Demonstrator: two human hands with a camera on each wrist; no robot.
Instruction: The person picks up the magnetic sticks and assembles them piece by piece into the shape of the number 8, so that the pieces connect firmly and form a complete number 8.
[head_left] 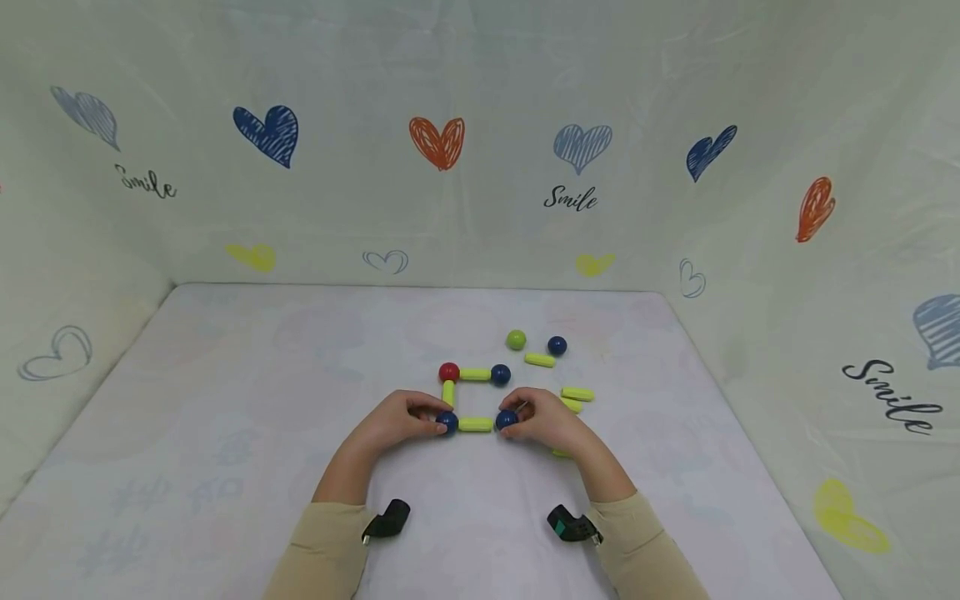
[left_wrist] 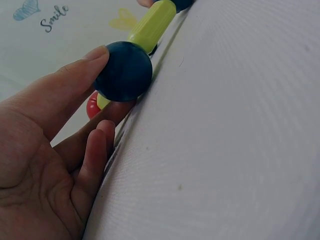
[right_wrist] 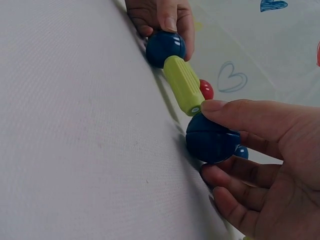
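The left hand pinches a blue ball, the right hand pinches a second blue ball, and a yellow-green rod sits between the hands, a red ball beyond them.

From the centre of the ball-and-rod frame, twelve o'clock being away from the person, bare tabletop beyond it lets a hand through from ten to twelve, and at six between the wrist cameras. The left hand blocks nine, the right hand three; a green ball stands at one.
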